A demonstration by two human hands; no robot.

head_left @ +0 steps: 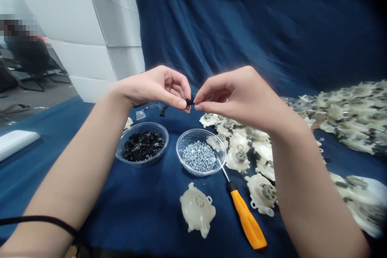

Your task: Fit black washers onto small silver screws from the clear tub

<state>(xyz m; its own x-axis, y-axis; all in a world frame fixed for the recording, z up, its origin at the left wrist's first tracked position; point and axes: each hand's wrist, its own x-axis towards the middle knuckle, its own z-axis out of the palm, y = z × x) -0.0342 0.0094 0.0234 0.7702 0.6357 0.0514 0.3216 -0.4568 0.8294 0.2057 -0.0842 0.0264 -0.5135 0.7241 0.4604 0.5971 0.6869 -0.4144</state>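
Small black part (pixel 189 102) is pinched between the left hand (pixel 152 88) and right hand (pixel 240 94), just above a clear bowl of screws (pixel 200 130).

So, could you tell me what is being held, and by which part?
The left hand and right hand pinch a small black piece at its two ends with their fingertips.

Item: small black part (pixel 189 102), mostly hidden between my left hand (pixel 154 88) and right hand (pixel 238 96); shape unreadable from here. Item: black pieces (pixel 143 146) in a clear bowl (pixel 142 161), too small to identify. Item: heap of white plastic housings (pixel 356 117), cut off by the right edge. Item: seated person (pixel 28 54), blurred.
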